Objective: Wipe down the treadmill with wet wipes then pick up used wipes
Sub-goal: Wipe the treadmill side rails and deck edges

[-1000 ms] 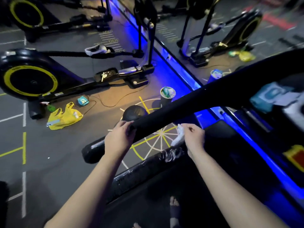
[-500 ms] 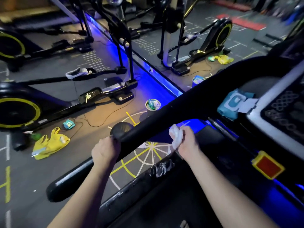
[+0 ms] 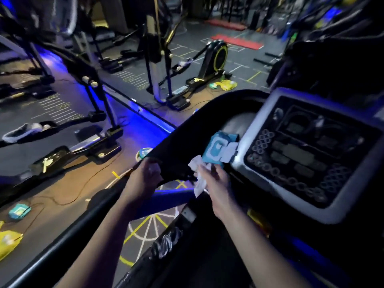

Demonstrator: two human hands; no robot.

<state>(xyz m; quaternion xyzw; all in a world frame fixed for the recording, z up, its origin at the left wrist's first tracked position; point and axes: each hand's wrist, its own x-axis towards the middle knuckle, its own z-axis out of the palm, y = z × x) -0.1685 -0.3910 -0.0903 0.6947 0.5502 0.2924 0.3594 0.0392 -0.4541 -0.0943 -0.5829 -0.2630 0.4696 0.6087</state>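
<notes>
scene: a person cleaned a treadmill in a dim gym lit blue; the frame was blurred by motion.
left grip (image 3: 145,173): at centre frame, fingers curled over the black handrail (image 3: 68,231) and holding it.
right grip (image 3: 216,179): just right of centre, fingers closed round a crumpled white wipe (image 3: 198,175) that hung down from the hand.
wipe and rail: the wipe sat just right of the rail's upper bend; whether it touched the rail could not be told.
axis: the rail ran long from the lower left corner up to centre, then curved right toward the console (image 3: 307,150).
nearer hand: the right grip, wipe in hand, lay nearer the bend and the console; the left lay toward the rail's lower run.
judgement: a wiping stroke would likely follow that diagonal, with the left grip steadying.
supplies: an open blue wipes pack (image 3: 218,149) lay just above the right grip, beside the console.
floor: a cup (image 3: 143,153) stood beyond the rail at centre; a yellow bag (image 3: 8,242) lay at lower left.
</notes>
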